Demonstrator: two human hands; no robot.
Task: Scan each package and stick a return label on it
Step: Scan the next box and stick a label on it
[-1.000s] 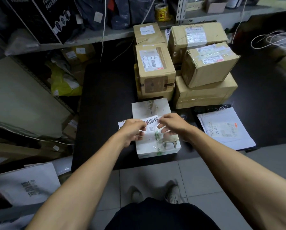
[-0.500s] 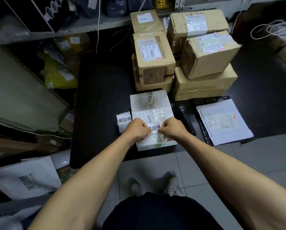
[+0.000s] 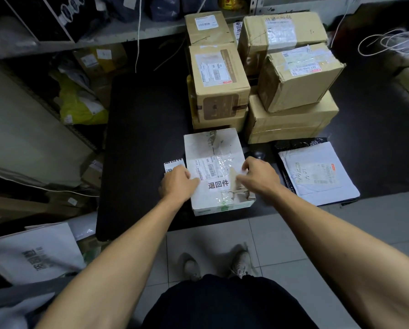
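White cardboard, the package (image 3: 214, 170) at the desk's (image 3: 146, 138) near edge, already wears its return label (image 3: 219, 185). Your left hand (image 3: 177, 184) and right hand (image 3: 258, 175) rest curled at either end, gripping nothing I can see. The brown boxes (image 3: 293, 79) behind probably remain.

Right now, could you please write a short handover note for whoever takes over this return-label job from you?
Left hand: fingers on the left end of the return label, pressing it onto the white box.
Right hand: fingers on the label's right end, also pressing.
The white box sits at the near edge of the black table. The label stack lies just left of it, the brown boxes are piled behind, and a white mailer lies to the right.
Done: label is on the white box.
Left: smooth it down, move the box aside, then scan and label the other packages.
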